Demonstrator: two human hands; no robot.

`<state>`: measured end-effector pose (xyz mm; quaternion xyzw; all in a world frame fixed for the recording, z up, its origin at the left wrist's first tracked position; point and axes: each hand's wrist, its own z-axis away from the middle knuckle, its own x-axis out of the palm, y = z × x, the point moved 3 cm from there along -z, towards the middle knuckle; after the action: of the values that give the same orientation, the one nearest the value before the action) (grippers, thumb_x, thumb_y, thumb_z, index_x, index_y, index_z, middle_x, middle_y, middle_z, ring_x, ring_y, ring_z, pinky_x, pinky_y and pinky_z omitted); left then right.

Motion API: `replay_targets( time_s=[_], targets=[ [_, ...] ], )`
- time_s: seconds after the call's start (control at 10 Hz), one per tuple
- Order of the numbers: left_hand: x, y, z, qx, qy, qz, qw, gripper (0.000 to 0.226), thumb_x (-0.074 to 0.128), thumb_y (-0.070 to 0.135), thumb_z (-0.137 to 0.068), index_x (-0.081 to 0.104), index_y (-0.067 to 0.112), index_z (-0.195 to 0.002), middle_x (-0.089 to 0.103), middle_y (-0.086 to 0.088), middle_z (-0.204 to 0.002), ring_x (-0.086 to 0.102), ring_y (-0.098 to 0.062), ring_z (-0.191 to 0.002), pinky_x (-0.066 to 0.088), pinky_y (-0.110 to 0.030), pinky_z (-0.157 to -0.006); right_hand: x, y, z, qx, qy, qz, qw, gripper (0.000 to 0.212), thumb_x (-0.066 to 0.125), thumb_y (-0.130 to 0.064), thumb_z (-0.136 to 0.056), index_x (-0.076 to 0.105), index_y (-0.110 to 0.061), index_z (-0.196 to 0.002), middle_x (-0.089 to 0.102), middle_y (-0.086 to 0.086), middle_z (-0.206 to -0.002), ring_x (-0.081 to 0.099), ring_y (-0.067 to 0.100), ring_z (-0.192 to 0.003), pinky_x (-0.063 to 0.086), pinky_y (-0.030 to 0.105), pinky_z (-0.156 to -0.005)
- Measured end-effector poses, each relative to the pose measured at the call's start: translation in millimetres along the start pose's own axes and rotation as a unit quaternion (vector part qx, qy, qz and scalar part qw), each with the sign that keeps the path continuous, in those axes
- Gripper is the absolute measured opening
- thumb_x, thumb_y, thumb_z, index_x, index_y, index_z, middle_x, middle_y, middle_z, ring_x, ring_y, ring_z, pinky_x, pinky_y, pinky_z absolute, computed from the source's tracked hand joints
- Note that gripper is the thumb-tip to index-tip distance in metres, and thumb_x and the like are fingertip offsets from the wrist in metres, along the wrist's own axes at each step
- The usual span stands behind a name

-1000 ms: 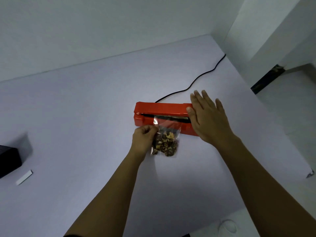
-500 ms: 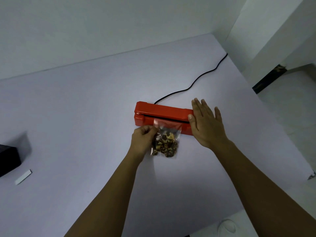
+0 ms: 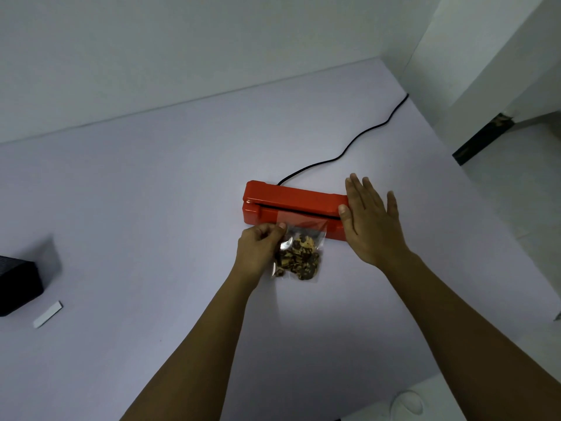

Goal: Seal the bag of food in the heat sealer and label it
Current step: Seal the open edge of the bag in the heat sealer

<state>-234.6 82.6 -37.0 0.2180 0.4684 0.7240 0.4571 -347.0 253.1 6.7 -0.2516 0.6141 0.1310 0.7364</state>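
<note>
A red heat sealer (image 3: 288,200) lies across the middle of the white table (image 3: 151,208). A clear bag of brown dried food (image 3: 299,258) lies in front of it, with its open top tucked under the sealer's lid. My left hand (image 3: 259,247) pinches the bag's upper left corner. My right hand (image 3: 368,221) lies flat, fingers straight, pressing on the right end of the sealer's lid, which is almost down on the bag. A white label strip (image 3: 48,314) lies far left on the table.
A black box (image 3: 18,287) sits at the left edge beside the label strip. The sealer's black power cord (image 3: 349,147) runs back to the right corner. The table's right edge drops to a pale floor, and a wall stands behind.
My right hand has pushed the sealer's lid down, so the gap over the bag's top has narrowed. My left hand has kept its pinch on the bag.
</note>
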Motion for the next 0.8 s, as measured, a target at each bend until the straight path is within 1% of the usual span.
replay_targets(
  time_s=[0.1, 0.3, 0.4, 0.6, 0.7, 0.8],
  targets=[
    [-0.8, 0.0, -0.6, 0.001, 0.002, -0.003, 1.0, 0.027, 0.059, 0.025, -0.09, 0.069, 0.002, -0.08, 0.067, 0.0, -0.068, 0.062, -0.012, -0.065, 0.048, -0.025, -0.062, 1.5, 0.2, -0.4, 0.0, 0.002, 0.0, 1.0, 0.064, 0.008, -0.044, -0.09, 0.006, -0.015, -0.148, 0.008, 0.002, -0.158, 0.0, 0.017, -0.145, -0.004, 0.048, -0.114],
    [-1.5, 0.7, -0.3, 0.003, 0.002, -0.008, 1.0, 0.028, 0.058, 0.025, -0.091, 0.07, 0.002, -0.083, 0.067, 0.0, -0.069, 0.061, -0.011, -0.065, 0.048, -0.024, -0.063, 2.9, 0.7, -0.9, -0.001, 0.006, 0.003, 1.0, 0.064, 0.008, -0.044, -0.09, 0.006, -0.015, -0.148, 0.008, 0.002, -0.158, 0.001, 0.018, -0.145, -0.005, 0.048, -0.113],
    [-0.8, 1.2, 0.9, 0.005, 0.002, -0.013, 1.0, 0.027, 0.058, 0.026, -0.091, 0.07, 0.003, -0.083, 0.067, 0.002, -0.068, 0.061, -0.005, -0.06, 0.047, -0.021, -0.06, 3.5, 1.3, -0.9, -0.001, 0.004, 0.0, 1.0, 0.064, 0.008, -0.045, -0.09, 0.006, -0.015, -0.148, 0.007, 0.002, -0.158, 0.0, 0.018, -0.145, -0.005, 0.047, -0.113],
    [-1.0, 2.9, 1.0, 0.006, 0.004, -0.009, 1.0, 0.026, 0.057, 0.026, -0.091, 0.07, 0.004, -0.083, 0.067, 0.002, -0.068, 0.061, -0.002, -0.06, 0.047, -0.019, -0.06, 3.1, 0.9, -0.9, -0.001, 0.01, -0.004, 1.0, 0.064, 0.008, -0.045, -0.09, 0.006, -0.015, -0.148, 0.008, 0.002, -0.158, 0.0, 0.018, -0.145, -0.006, 0.047, -0.113],
    [-1.2, 2.9, 1.3, 0.006, 0.005, -0.01, 1.0, 0.027, 0.057, 0.026, -0.091, 0.07, 0.004, -0.083, 0.067, 0.003, -0.067, 0.061, 0.002, -0.056, 0.047, -0.018, -0.058, 2.8, 0.4, -0.7, -0.002, 0.01, -0.007, 1.0, 0.064, 0.009, -0.045, -0.09, 0.006, -0.015, -0.148, 0.008, 0.002, -0.158, 0.0, 0.018, -0.145, -0.006, 0.047, -0.113],
    [-0.1, 1.8, 1.9, 0.002, 0.005, -0.003, 1.0, 0.026, 0.057, 0.026, -0.091, 0.07, 0.004, -0.082, 0.068, 0.001, -0.069, 0.062, -0.005, -0.062, 0.048, -0.02, -0.06, 2.5, 0.9, 0.0, -0.003, 0.013, -0.006, 1.0, 0.065, 0.008, -0.045, -0.09, 0.006, -0.015, -0.148, 0.008, 0.002, -0.158, -0.001, 0.018, -0.145, -0.006, 0.047, -0.113]
  ],
)
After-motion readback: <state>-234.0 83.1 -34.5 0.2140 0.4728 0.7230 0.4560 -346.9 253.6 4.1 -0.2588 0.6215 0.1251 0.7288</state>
